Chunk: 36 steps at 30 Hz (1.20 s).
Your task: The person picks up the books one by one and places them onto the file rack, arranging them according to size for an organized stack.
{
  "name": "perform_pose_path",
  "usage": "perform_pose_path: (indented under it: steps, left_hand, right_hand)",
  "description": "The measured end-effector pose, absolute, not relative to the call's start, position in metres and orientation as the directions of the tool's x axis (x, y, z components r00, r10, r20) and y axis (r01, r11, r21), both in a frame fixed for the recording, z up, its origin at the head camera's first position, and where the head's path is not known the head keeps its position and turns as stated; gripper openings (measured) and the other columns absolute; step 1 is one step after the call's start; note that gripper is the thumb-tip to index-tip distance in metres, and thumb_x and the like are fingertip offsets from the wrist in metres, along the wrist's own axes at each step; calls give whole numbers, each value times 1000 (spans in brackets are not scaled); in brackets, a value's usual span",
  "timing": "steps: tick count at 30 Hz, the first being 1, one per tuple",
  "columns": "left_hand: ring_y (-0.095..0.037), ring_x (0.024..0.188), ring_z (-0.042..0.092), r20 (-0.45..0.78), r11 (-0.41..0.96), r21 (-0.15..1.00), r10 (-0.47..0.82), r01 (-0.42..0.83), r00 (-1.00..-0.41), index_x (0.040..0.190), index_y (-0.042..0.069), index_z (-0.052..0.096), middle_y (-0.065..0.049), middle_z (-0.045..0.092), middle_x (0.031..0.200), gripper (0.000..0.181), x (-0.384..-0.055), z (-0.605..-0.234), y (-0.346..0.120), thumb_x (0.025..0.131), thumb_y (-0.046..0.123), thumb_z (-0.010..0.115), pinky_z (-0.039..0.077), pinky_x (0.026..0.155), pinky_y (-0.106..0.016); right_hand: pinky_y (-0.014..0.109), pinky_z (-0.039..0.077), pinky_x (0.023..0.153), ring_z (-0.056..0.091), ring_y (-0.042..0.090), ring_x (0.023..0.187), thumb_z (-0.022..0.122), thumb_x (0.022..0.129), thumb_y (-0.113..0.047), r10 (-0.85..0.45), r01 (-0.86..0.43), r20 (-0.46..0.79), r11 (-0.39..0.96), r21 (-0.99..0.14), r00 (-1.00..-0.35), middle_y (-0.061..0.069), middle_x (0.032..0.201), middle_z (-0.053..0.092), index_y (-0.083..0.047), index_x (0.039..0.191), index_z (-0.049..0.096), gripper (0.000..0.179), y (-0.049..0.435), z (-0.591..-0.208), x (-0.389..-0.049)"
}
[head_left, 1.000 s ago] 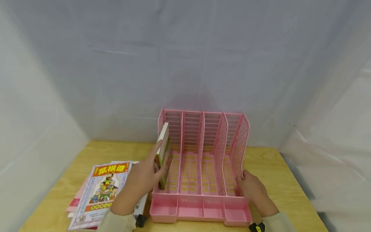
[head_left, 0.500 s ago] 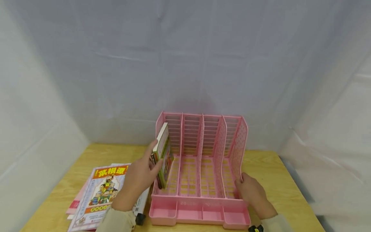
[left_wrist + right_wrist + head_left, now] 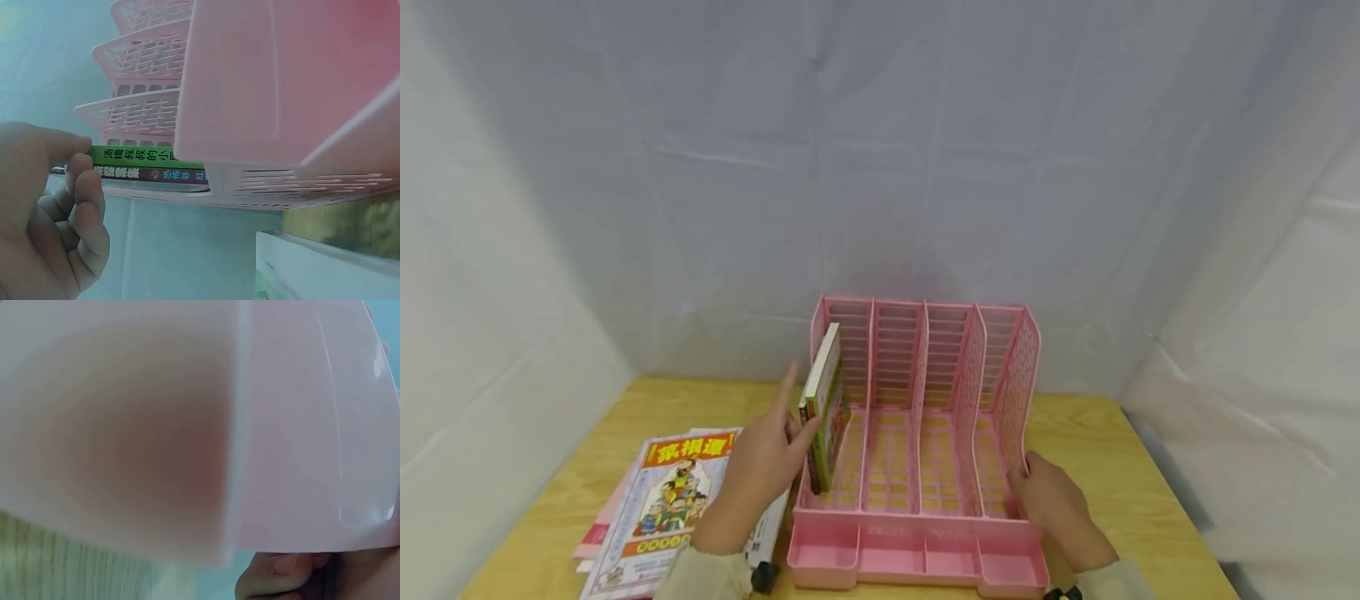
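A pink file rack [image 3: 951, 533] with upright dividers stands on the table. Two thin books [image 3: 831, 417], one with a green spine, stand in its leftmost compartment, spines toward me. My left hand [image 3: 763, 454] is beside them, index finger pointing up and away; the thumb touches the green book [image 3: 134, 154] near its spine, the other fingers loosely bent. A dark-spined book [image 3: 150, 175] lies against the green one. My right hand [image 3: 1052, 500] grips the front lower edge of the rack's right side wall; its fingertips are partly hidden behind the plastic.
Left of the rack lies a loose pile of books, topped by a cartoon-covered book [image 3: 673, 500]; a white book [image 3: 767, 525] shows partly under my left forearm. The wooden table [image 3: 1097, 467] has pale sheeting [image 3: 880, 167] behind and at both sides.
My left index finger has come off the books and now points up, while the thumb stays at the spine. The books stand slightly straighter. My right hand keeps its hold on the rack.
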<state>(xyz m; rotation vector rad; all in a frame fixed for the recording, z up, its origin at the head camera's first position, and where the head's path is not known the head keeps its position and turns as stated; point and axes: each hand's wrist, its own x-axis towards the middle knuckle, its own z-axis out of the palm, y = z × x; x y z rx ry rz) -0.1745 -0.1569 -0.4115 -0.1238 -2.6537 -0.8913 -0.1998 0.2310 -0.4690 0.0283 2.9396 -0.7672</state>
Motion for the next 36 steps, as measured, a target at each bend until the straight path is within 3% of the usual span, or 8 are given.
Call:
perform_pose_path:
  steps: [5,9,12,14,18,26,36]
  left_hand:
    - [-12,46,40,263,740,660,-61,133,-963,167,18,2,5,52,66,92,-165,-418,-154,102,25,66,36,44,-28]
    - [-14,47,43,160,778,627,-73,45,-984,160,12,31,4,53,65,69,-158,-423,-157,101,27,64,36,43,-30]
    - [-14,51,48,39,819,574,-32,-4,-999,137,11,59,4,54,65,40,-152,-427,-161,103,30,63,39,46,-31]
    - [-14,54,52,-53,816,579,32,-4,-998,125,10,66,4,57,65,28,-147,-431,-163,105,29,61,42,50,-33]
    - [-14,55,57,-117,781,625,122,23,-986,120,9,66,4,62,66,21,-142,-438,-166,107,22,58,46,54,-34]
    - [-16,57,53,-131,758,652,144,24,-981,108,14,60,2,57,69,10,-141,-440,-169,109,23,54,40,51,-32]
    - [-15,60,53,-98,731,682,134,31,-986,110,15,59,0,58,73,6,-142,-440,-170,108,19,55,42,56,-34]
  right_hand:
    - [34,36,53,48,21,63,41,107,-34,12,68,-122,878,-473,-992,5,70,49,-13,82,48,34,233,-471,-198]
    - [35,38,54,50,22,64,41,107,-35,16,74,-126,880,-468,-992,6,71,51,-13,84,50,33,233,-472,-198]
    - [35,37,55,49,22,65,40,107,-36,17,74,-125,883,-465,-992,5,71,51,-13,84,50,34,233,-473,-198]
    - [35,37,55,49,22,65,39,108,-36,16,73,-126,884,-461,-992,6,71,51,-13,83,50,35,234,-475,-197]
    - [36,38,56,50,22,66,40,108,-35,13,68,-123,892,-448,-992,6,72,51,-13,84,50,35,234,-476,-196]
    - [35,37,55,48,21,64,40,108,-35,14,64,-112,886,-460,-994,4,71,50,-13,83,50,35,232,-474,-197]
    - [35,39,59,51,21,68,42,108,-36,2,62,-126,878,-474,-992,4,74,54,-13,86,55,34,231,-471,-204]
